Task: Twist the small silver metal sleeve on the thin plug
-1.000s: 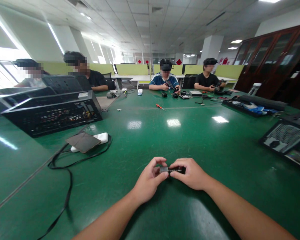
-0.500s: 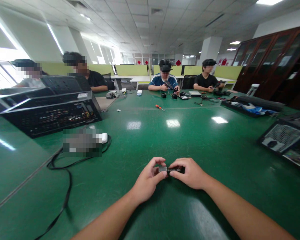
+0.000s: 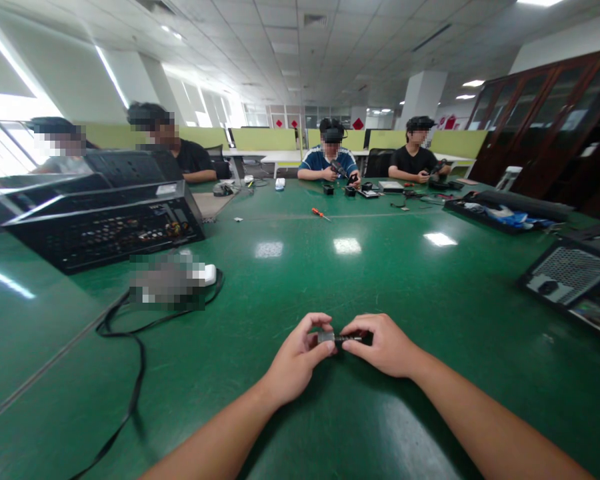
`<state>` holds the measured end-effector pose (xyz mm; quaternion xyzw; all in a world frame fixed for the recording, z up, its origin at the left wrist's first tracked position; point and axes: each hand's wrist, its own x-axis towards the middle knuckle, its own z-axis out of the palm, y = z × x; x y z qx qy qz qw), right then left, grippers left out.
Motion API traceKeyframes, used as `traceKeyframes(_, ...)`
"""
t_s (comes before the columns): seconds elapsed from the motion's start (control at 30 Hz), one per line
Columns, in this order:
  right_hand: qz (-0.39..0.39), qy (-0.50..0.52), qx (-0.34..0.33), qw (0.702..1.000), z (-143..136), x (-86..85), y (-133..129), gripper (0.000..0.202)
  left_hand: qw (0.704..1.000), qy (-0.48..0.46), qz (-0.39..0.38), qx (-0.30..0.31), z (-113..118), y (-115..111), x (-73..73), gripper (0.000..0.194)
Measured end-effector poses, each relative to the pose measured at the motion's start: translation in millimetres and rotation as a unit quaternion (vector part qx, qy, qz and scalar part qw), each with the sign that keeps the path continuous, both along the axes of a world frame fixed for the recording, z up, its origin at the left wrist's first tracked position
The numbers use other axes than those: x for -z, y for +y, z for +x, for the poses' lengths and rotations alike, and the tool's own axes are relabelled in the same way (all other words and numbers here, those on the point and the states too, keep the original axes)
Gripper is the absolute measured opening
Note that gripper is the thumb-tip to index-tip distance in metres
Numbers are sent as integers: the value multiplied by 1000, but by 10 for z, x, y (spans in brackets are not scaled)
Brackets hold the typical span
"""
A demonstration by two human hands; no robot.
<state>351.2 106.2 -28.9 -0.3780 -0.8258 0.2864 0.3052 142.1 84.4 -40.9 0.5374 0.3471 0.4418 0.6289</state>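
Low in the middle of the head view, both hands hold one small, slim object (image 3: 349, 339) level, just above or on the green table. Its left end is a grey, block-like piece (image 3: 325, 337); the rest is a dark strip with a row of small metallic parts, too small to name. My left hand (image 3: 300, 360) pinches the grey end between thumb and fingers. Around the dark right end, my right hand (image 3: 383, 347) has its thumb in front and its fingers behind, covering part of it.
On the green table (image 3: 290, 280) lies a black strap (image 3: 139, 373) beside a blurred item and a white case (image 3: 209, 275). Open computer cases stand at left (image 3: 105, 233) and right (image 3: 570, 273). An orange screwdriver (image 3: 320, 213) lies further off. Several people sit across the table.
Both hands keep their grip on the small object. My right hand sits very slightly further right, and the whole view has shifted a little.
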Motion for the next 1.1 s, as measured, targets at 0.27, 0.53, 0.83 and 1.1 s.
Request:
traceKeyframes(0.27,6,-6,-5,1000,7,-11,-17,13,1000,-2,-7,-8,20,-13,-32,34)
traceKeyframes(0.53,3,-9,-2,1000,27,-28,4,15,1000,13,3,-3,9,-13,-37,29)
traceKeyframes(0.83,2,-10,-2,1000,27,-36,2,15,999,42,12,-12,7,-7,-53,22)
traceKeyframes(1.1,-1,-17,-4,1000,36,-42,3,15,999,36,7,-13,-3,16,-22,23)
